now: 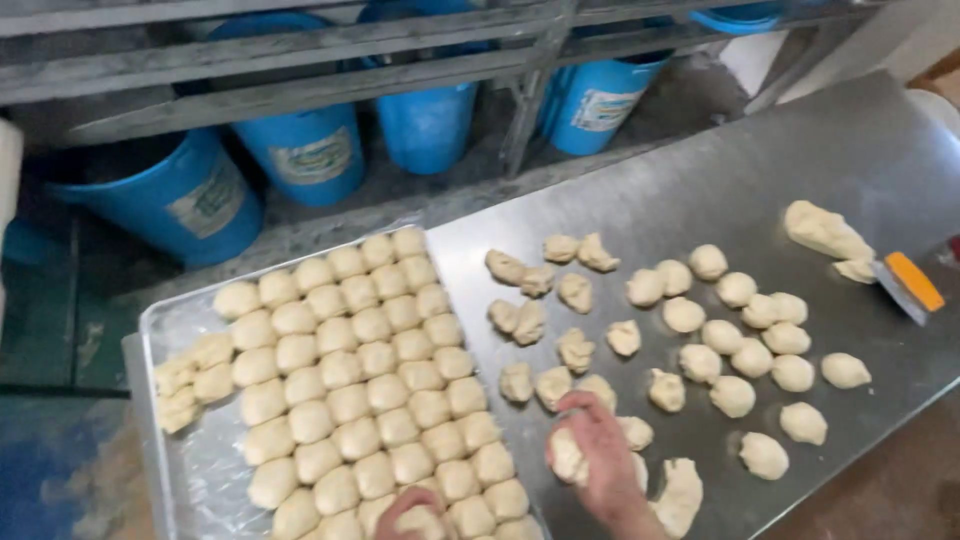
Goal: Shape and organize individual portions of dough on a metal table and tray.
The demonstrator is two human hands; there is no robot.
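- My right hand [598,450] is cupped over a dough ball [566,456] on the metal table [720,190].
- My left hand [408,507] curls around a dough piece [421,521] on the tray [190,470].
- Blue buckets [310,155] stand behind.

Two bare hands enter from the frame's lower edge: the right hand [598,452], ungloved and without rings, shows its back and a bare wrist with no sleeve; only fingertips of the left hand [408,504] show.

Blue plastic buckets [310,150] stand on a grimy floor [60,330] beneath a grey metal rack [300,85].
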